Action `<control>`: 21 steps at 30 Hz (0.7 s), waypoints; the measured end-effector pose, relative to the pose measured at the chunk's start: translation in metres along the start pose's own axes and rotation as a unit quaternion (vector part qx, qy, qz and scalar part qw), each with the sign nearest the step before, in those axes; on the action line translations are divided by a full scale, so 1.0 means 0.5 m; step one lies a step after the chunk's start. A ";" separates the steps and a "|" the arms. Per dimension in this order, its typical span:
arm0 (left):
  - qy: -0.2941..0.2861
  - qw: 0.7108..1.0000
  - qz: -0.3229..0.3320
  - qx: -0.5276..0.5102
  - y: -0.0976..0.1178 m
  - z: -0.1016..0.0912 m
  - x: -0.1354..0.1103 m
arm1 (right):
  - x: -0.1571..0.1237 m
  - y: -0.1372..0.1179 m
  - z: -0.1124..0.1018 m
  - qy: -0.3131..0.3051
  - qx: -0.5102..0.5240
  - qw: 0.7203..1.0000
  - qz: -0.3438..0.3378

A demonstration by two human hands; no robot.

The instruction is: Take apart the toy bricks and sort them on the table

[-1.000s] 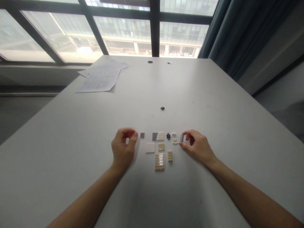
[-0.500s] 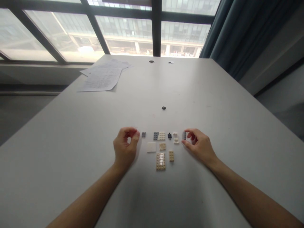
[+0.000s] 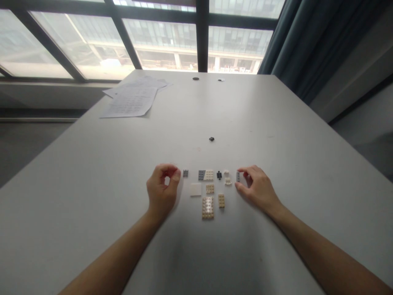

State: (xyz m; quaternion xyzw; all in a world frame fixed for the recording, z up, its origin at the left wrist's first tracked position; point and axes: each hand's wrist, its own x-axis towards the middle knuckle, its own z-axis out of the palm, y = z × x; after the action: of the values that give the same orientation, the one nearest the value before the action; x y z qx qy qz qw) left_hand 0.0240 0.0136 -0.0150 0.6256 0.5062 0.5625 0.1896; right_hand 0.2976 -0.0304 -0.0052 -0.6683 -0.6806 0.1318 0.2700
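My left hand (image 3: 162,186) rests on the table with thumb and index finger pinched together. Whatever they hold, if anything, does not show. Just right of its fingertips lies a small grey brick (image 3: 186,173). My right hand (image 3: 254,180) has its thumb and index finger at the two ends of a narrow grey brick (image 3: 238,176). Between the hands lie a grey plate (image 3: 201,175) beside a white plate (image 3: 209,175), a black piece (image 3: 219,175), small white pieces (image 3: 227,181), a smooth white tile (image 3: 195,189) and tan bricks (image 3: 208,207), (image 3: 210,189), (image 3: 221,200).
A small dark piece (image 3: 211,139) lies farther back on the white table (image 3: 291,135). Printed papers (image 3: 132,98) lie at the far left. Two round holes, one dark (image 3: 195,78), are near the back edge, below the window. A dark curtain (image 3: 288,53) hangs at right.
The narrow grey brick at my right fingertips has shifted slightly left and turned its studs more into view. My left hand and the other pieces stay put.
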 end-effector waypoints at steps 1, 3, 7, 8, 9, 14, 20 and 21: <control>-0.002 1.000 0.009 0.002 -0.001 0.000 -0.001 | 0.000 0.000 0.000 -0.004 -0.002 1.000 0.000; -0.008 1.000 0.028 0.008 0.000 0.000 -0.004 | 0.000 0.002 -0.001 -0.009 -0.001 1.000 -0.002; -0.017 0.998 0.053 0.025 0.004 -0.002 -0.005 | 0.001 0.005 0.000 -0.007 0.010 1.000 -0.006; -0.020 0.998 0.059 0.031 0.005 -0.002 -0.005 | 0.001 0.006 0.000 -0.006 0.011 1.000 -0.007; -0.024 0.997 0.067 0.036 0.007 -0.003 -0.004 | 0.001 0.007 0.000 -0.004 0.011 1.000 -0.007; -0.071 0.981 0.175 0.046 0.019 -0.006 -0.006 | -0.008 -0.001 -0.001 0.017 0.051 0.997 -0.048; -0.310 0.866 0.377 0.106 0.058 -0.003 -0.027 | -0.042 -0.036 0.002 -0.020 0.066 0.981 -0.184; -0.337 0.848 0.393 0.116 0.064 -0.001 -0.032 | -0.046 -0.039 0.004 -0.029 0.060 0.980 -0.189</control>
State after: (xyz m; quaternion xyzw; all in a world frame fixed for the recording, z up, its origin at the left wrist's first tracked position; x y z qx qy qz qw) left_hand 0.0393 -0.0132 0.0026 0.9406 0.1849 0.2821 0.0377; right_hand 0.2794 -0.0539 -0.0008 -0.5064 -0.7928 0.1381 0.3097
